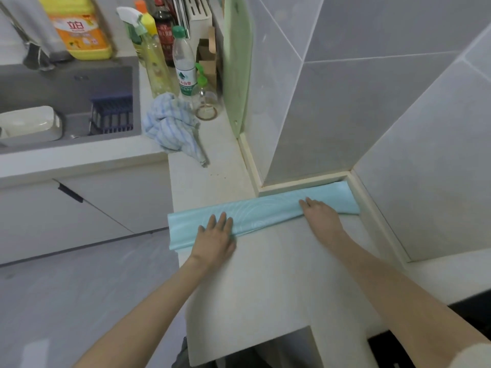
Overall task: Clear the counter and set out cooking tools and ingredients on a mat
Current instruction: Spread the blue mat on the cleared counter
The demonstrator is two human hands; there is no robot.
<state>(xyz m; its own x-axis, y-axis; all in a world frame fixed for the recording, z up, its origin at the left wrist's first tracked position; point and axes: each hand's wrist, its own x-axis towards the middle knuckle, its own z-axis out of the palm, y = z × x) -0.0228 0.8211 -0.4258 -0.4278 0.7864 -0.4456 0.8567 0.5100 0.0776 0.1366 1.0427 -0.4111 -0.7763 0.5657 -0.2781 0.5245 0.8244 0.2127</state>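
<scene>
While the mat (265, 217) is not yet spread over the counter (279, 274), it is pressed under a flat left hand (216, 235) and right hand (318, 216), nothing gripped; tools are yet to be set out

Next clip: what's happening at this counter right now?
A person presses both hands flat on a teal mat that lies across the counter as a narrow strip, not yet spread out. The left hand is near its outer end, the right hand nearer the wall corner. A striped cloth and bottles sit farther back by the sink.
</scene>
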